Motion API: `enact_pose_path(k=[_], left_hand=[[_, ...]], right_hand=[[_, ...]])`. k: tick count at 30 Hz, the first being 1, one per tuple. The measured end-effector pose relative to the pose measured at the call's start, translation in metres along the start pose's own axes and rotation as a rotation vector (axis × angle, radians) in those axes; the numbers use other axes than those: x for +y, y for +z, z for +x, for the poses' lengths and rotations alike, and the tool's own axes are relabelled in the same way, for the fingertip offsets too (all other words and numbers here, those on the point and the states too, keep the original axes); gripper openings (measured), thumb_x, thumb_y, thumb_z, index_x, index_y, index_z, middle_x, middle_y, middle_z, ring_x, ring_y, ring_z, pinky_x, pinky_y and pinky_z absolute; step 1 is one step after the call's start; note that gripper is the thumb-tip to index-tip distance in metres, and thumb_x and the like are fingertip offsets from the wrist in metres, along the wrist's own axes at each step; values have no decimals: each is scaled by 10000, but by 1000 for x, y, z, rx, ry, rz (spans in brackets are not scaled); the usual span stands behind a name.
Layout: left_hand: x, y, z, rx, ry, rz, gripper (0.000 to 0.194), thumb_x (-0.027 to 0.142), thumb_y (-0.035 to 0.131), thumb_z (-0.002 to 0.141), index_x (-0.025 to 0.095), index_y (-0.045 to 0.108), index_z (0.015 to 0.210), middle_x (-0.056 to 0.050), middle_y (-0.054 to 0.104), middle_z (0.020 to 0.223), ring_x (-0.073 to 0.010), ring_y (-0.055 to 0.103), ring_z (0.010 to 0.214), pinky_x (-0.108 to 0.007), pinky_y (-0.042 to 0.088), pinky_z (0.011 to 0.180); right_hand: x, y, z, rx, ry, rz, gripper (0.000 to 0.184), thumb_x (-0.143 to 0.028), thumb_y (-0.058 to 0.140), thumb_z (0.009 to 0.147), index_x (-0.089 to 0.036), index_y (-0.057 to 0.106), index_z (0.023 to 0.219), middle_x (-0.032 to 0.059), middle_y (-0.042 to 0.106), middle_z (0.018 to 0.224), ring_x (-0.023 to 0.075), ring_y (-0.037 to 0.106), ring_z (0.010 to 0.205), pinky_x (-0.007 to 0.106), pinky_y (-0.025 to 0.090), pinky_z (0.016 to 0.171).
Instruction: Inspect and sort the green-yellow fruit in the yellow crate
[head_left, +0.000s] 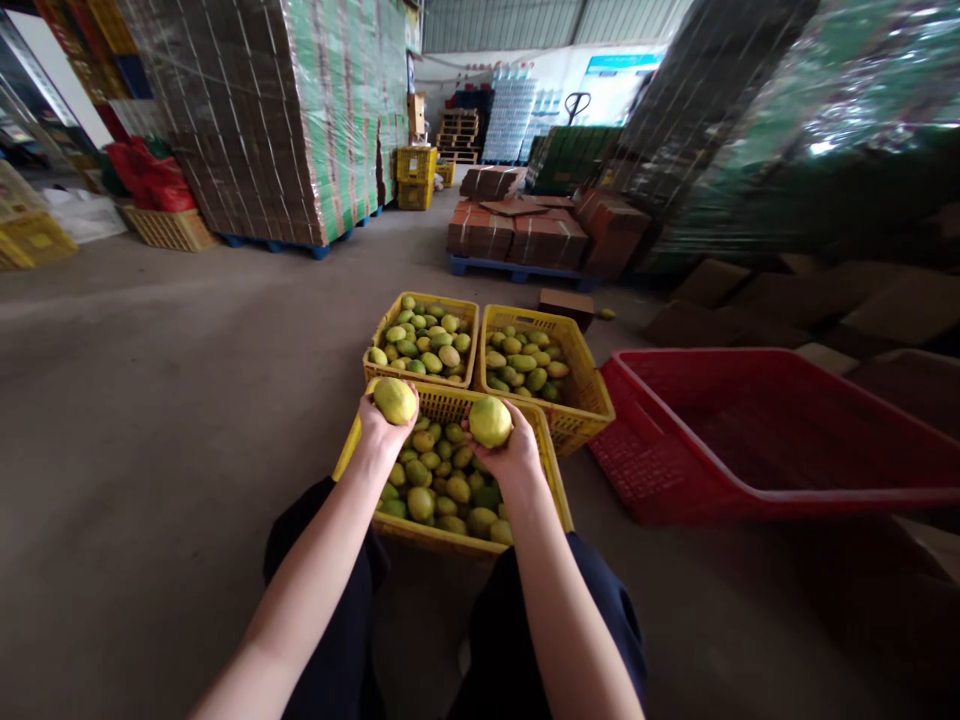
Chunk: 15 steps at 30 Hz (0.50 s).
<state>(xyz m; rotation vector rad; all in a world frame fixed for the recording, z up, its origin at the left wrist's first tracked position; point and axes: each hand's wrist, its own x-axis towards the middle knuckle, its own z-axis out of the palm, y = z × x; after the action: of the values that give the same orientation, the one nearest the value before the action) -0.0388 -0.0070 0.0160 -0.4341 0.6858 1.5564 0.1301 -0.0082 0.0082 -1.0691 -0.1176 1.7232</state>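
My left hand is closed around a yellow-green mango, held above the nearest yellow crate. My right hand grips a second mango over the same crate. That crate sits on the floor between my knees and is full of green and yellow mangoes. Beyond it stand two more yellow crates side by side, the left one and the right one, both holding mangoes.
A large empty red crate lies tilted to the right. Behind are flattened cardboard pieces, stacked brown boxes on a blue pallet, and tall wrapped pallets of cartons at the left. Bare concrete floor spreads left.
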Motion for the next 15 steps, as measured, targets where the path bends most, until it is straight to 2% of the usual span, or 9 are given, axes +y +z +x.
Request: enact_pose_path(k=[3,6,8,11,15], left_hand=[[-2,0,1,58,20,39,272,325,397,954,214,626,1050,-28,655,771,-191,670,639,-307,585,597],[-3,1,1,58,-14,66,256,305,381,962,213,620,968,-11,642,722,-181,657,590,-309,583,580],[-3,3,0,26,-65,103,288,262,345,974,196,620,918,-16,641,690,-177,655,565,-304,577,559],[-5,4,-3,-14,-125,142,348,224,298,992,169,622,876,-38,652,676,-181,664,566,-301,577,546],[-10,1,-2,14,-54,133,290,303,383,994,189,605,847,-23,659,687,-183,666,588,-321,596,573]], right_hand=[[2,2,-1,50,-22,36,168,-356,523,870,-228,628,839,8,667,602,189,639,547,276,534,424],[1,5,-2,159,-111,64,68,-294,631,816,-245,588,797,-53,623,569,147,599,499,260,549,468],[0,5,-4,143,-114,51,91,-290,637,820,-234,579,779,-55,616,555,142,591,478,244,525,452],[0,5,-6,50,-23,25,155,-336,571,866,-210,596,779,-12,638,562,173,618,490,241,485,405],[3,4,-7,86,-16,65,163,-319,531,878,-202,602,788,-1,643,558,178,631,504,267,536,451]])
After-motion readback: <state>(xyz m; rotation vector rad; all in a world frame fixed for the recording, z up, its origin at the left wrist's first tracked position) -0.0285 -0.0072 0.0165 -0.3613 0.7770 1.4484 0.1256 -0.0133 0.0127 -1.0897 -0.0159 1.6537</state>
